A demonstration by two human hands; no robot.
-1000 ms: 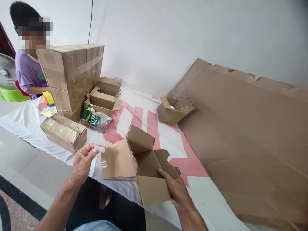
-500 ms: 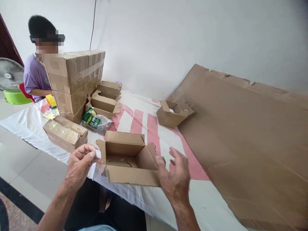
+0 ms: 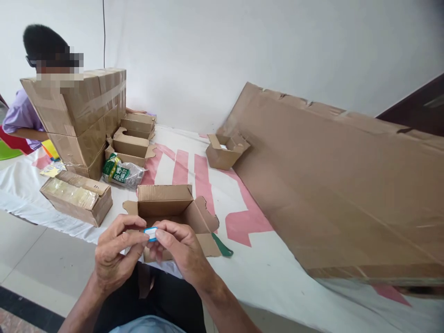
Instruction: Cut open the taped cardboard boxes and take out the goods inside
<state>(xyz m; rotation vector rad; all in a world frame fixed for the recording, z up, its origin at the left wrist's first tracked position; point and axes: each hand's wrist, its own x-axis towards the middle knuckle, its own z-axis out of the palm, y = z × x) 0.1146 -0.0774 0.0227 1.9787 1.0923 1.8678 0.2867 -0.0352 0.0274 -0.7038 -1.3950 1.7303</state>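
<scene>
Across from the box's side flap, where it was half a second ago, the right hand (image 3: 183, 252) has swung in to meet the left hand (image 3: 120, 252). Between them I see a small white piece (image 3: 151, 234) with a blue edge, pinched at either end by narrowed fingertips, above the near side of an open carton (image 3: 165, 193). Some green strip (image 3: 222, 246) pokes out by the carton's near flap. Farther left sit a taped box (image 3: 78, 196) and a green-and-clear packet (image 3: 123, 173), near a tall stack of boxes (image 3: 86, 115).
</scene>
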